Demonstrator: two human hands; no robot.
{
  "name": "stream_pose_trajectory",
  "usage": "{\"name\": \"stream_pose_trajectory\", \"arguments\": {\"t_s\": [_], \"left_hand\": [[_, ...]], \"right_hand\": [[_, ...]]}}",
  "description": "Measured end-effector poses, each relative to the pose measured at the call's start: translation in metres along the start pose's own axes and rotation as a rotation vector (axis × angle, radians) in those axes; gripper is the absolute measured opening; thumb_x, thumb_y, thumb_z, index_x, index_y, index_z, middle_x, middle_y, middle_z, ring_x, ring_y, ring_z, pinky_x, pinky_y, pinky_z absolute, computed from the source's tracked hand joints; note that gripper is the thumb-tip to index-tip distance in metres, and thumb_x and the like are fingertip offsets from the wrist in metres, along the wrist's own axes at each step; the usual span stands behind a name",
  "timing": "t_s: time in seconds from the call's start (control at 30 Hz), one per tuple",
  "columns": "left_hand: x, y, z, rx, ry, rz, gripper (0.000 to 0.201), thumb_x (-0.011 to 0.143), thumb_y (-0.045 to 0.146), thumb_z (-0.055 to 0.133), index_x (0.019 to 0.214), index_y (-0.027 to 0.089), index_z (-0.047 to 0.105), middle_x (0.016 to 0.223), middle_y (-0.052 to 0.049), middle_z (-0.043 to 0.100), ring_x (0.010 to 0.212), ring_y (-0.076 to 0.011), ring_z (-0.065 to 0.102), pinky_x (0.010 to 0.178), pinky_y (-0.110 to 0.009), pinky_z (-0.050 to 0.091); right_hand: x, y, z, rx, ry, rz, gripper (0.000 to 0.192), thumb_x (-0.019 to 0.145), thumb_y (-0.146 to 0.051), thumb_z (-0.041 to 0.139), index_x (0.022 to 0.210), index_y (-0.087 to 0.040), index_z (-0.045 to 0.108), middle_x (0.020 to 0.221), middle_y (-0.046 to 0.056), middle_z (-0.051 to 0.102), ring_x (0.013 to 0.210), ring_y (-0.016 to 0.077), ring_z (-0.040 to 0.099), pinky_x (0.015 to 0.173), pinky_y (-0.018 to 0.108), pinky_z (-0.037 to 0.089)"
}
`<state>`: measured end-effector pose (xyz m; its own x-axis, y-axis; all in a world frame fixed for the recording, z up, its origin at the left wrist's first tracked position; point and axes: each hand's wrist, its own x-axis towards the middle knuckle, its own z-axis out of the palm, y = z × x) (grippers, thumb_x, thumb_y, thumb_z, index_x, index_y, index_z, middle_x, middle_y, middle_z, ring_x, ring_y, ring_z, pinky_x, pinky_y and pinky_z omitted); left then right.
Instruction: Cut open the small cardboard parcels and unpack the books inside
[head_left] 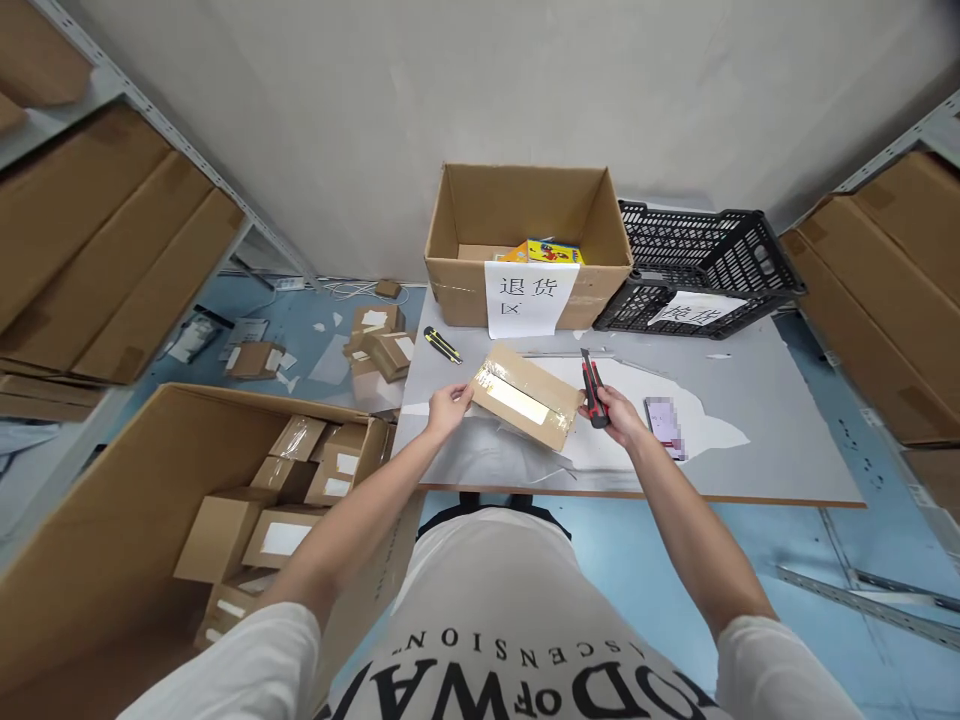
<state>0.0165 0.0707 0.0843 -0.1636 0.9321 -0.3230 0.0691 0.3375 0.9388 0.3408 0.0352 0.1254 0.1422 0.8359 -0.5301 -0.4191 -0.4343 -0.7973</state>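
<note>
The left hand (450, 408) pinches the left end of a small carton (523, 396) over the table (795, 430); the right hand (622, 415) grasps a red-and-black knife (595, 395) beside the carton's right end; a yellow-black cutter (442, 345) lies far left

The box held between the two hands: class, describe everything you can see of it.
The box is oblong, brown and cardboard-looking, with a long white label and shiny clear tape. It appears closed. Held tilted over the table, labelled face up. The left hand grips its left end; the right hand, also holding a knife, seems to touch its right end. Whether it touches the table is unclear.
</note>
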Motion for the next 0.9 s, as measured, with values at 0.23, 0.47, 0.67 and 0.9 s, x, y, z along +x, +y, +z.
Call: {"name": "stream_pose_trajectory", "arguments": {"t_s": [0.23, 0.47, 0.67, 0.9], "left_hand": [[-0.046, -0.034, -0.002, -0.101, 0.058, -0.081, 0.040, 0.067, 0.043, 0.071, 0.092, 0.012, 0.066, 0.090, -0.010, 0.070, 0.083, -0.0185, 0.067, 0.073, -0.030, 0.055], [-0.047, -0.042, -0.012, 0.022, 0.054, -0.089, 0.033, 0.064, 0.040, 0.072, 0.083, 0.013, 0.067, 0.081, -0.010, 0.071, 0.080, -0.0216, 0.067, 0.071, -0.031, 0.054], [-0.042, -0.027, -0.019, 0.360, 0.042, 0.037, 0.037, 0.067, 0.031, 0.067, 0.100, 0.015, 0.065, 0.104, -0.012, 0.068, 0.102, -0.0269, 0.062, 0.090, -0.038, 0.047], [-0.036, 0.012, 0.005, 0.932, -0.159, 0.503, 0.077, 0.068, 0.034, 0.064, 0.137, 0.014, 0.035, 0.150, -0.017, 0.020, 0.139, -0.0335, 0.013, 0.110, -0.051, 0.019]], "right_hand": [[0.041, -0.021, 0.023, -0.252, -0.076, 0.027, 0.007, 0.087, -0.016, 0.049, 0.081, -0.017, 0.053, 0.069, 0.003, 0.064, 0.051, 0.0111, 0.059, 0.054, 0.028, 0.057], [0.046, -0.002, 0.023, -0.257, -0.072, 0.007, 0.003, 0.085, -0.017, 0.050, 0.083, -0.019, 0.050, 0.073, 0.001, 0.063, 0.052, 0.0108, 0.059, 0.055, 0.027, 0.055], [0.043, 0.009, 0.011, -0.237, -0.075, -0.072, 0.017, 0.079, -0.032, 0.058, 0.089, -0.022, 0.049, 0.089, 0.002, 0.065, 0.065, 0.0130, 0.063, 0.059, 0.028, 0.054], [-0.005, 0.036, -0.033, -0.361, 0.003, -0.249, 0.045, 0.075, -0.051, 0.058, 0.108, -0.022, 0.047, 0.097, 0.005, 0.063, 0.064, 0.0128, 0.063, 0.054, 0.026, 0.051]]}}
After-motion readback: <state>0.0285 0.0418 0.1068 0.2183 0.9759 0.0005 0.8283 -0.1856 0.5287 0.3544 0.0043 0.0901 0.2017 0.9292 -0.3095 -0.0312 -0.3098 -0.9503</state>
